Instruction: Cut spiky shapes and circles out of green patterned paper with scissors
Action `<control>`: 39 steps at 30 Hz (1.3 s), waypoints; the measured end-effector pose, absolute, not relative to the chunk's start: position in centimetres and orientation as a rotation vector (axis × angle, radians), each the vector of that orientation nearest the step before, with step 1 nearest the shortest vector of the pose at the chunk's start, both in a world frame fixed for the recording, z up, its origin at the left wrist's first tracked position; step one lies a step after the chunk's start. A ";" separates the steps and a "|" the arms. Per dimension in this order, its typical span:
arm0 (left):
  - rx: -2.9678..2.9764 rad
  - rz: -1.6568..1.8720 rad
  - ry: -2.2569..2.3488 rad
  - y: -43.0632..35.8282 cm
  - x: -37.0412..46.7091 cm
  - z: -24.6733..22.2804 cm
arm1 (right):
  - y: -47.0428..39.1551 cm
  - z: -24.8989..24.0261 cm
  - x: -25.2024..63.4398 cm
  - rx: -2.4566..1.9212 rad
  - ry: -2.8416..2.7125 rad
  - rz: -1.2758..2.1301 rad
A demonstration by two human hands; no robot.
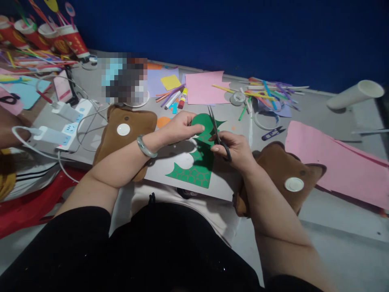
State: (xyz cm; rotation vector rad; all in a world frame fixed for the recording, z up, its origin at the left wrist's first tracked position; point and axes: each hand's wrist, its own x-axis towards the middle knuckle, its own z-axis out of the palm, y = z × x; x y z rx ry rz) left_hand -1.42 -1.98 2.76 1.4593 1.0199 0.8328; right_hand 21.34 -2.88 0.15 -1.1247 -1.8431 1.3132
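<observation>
My left hand (186, 126), with a bangle on its wrist, pinches a round green paper piece (203, 122) between thumb and fingers. In my right hand (235, 148) is a pair of scissors (214, 123), its blades pointing away from me beside the right edge of the green piece. A pointed green scrap (219, 126) shows just past the blades. Below the hands, a green sheet (194, 172) with a circle pattern and curved cut-outs lies over the table's front area. Whether the scrap is joined to the round piece I cannot tell.
Brown hot-water bags (133, 125) lie under both forearms. Pink paper (337, 162) is at right, near thread snips (272, 133) and a tape roll (267, 120). A glue stick (182, 98) and markers sit behind. At left are a power strip (75, 125) with cables and another person's arm (12, 127).
</observation>
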 end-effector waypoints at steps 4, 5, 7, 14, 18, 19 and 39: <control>1.452 0.838 1.020 -2.0 -1.5 2.7 | -2.9 0.0 21.4 -1.126 -1.835 1.314; 1.455 0.840 1.023 -2.0 -1.5 2.6 | -2.9 0.0 21.4 -1.123 -1.838 1.312; 1.460 0.832 1.030 -2.0 -1.5 2.6 | -2.9 -0.1 21.5 -1.118 -1.846 1.318; 1.465 0.829 1.024 -1.9 -2.0 3.1 | -2.8 -0.2 21.6 -1.122 -1.845 1.321; 1.459 0.838 1.006 -1.8 -2.1 3.1 | -2.9 -0.2 21.5 -1.118 -1.839 1.331; 1.457 0.845 0.997 -1.8 -2.1 3.1 | -2.9 -0.1 21.5 -1.117 -1.837 1.338; 1.461 0.719 1.052 -0.9 -2.6 2.7 | -2.8 -0.5 21.2 -1.149 -1.792 1.398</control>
